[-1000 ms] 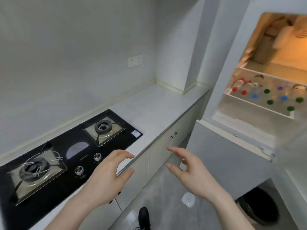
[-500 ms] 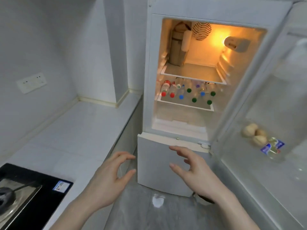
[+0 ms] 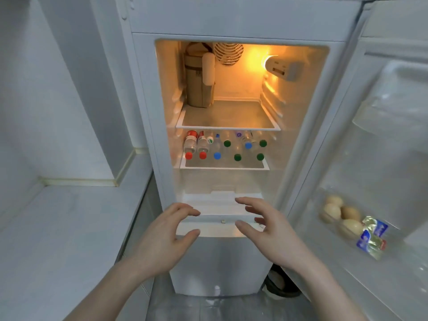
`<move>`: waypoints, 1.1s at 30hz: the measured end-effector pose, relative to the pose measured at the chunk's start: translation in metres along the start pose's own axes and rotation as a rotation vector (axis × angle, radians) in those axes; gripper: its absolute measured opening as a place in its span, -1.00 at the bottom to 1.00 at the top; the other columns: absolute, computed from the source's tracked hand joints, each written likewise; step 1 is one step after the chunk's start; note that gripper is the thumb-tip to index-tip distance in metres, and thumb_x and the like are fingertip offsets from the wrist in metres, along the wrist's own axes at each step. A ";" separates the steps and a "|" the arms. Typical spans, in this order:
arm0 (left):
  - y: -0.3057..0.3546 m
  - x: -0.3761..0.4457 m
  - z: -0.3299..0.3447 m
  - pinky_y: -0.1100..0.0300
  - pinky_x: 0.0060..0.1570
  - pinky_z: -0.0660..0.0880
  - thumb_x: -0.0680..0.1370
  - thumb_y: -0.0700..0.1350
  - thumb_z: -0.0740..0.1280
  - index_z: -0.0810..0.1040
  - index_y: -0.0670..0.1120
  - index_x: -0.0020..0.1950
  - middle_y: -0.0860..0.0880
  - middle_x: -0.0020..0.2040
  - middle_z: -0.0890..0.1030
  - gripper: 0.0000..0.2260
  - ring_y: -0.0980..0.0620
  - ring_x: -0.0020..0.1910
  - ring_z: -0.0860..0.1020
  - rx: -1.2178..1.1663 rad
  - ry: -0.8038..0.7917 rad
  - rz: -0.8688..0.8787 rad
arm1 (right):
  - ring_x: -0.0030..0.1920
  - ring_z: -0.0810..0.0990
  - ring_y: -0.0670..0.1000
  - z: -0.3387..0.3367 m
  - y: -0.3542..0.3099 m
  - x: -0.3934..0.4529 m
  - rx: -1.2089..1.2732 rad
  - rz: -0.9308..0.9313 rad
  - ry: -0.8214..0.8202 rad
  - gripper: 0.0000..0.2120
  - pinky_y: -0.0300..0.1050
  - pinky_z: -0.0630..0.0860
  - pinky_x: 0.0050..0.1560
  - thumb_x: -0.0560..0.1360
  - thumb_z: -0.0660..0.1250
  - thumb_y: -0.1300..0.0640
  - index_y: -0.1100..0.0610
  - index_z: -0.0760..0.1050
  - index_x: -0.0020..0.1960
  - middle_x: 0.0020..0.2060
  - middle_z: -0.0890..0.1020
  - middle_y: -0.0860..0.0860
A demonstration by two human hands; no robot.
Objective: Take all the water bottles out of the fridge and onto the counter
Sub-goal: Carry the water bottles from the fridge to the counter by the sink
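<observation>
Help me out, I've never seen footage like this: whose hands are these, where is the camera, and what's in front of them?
The camera sits on a person's head, looking forward and down. The left hand and right hand are theirs, bare, fingers loosely spread, holding nothing. Ahead is an open fridge, lit inside. Water bottles with red, blue and green caps lie on its middle shelf. The door on the right holds eggs. The white counter is on the left.
</observation>
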State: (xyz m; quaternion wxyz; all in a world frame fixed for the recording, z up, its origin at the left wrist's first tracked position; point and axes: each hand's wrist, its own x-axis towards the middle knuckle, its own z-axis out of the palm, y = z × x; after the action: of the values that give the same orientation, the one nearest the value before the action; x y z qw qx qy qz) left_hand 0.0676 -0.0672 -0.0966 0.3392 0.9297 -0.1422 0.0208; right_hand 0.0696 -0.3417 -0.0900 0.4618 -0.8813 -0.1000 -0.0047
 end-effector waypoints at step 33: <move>-0.071 0.395 0.066 0.06 -0.18 0.62 0.58 0.04 0.42 0.19 -0.03 0.55 -0.06 0.31 0.48 -0.37 -0.07 0.12 0.60 -0.572 0.002 -0.617 | 0.22 0.55 -0.32 -0.018 0.077 0.229 0.232 0.135 0.114 -0.61 -0.26 0.60 0.12 0.58 0.47 0.00 -0.26 0.51 0.35 0.32 0.52 -0.30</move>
State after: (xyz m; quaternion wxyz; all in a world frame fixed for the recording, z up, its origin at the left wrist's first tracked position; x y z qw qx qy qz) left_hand 0.4623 -0.1563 -0.1387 0.5739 0.7971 0.1433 -0.1213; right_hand 0.3092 -0.3598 -0.1192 0.5645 -0.8252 -0.0142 -0.0120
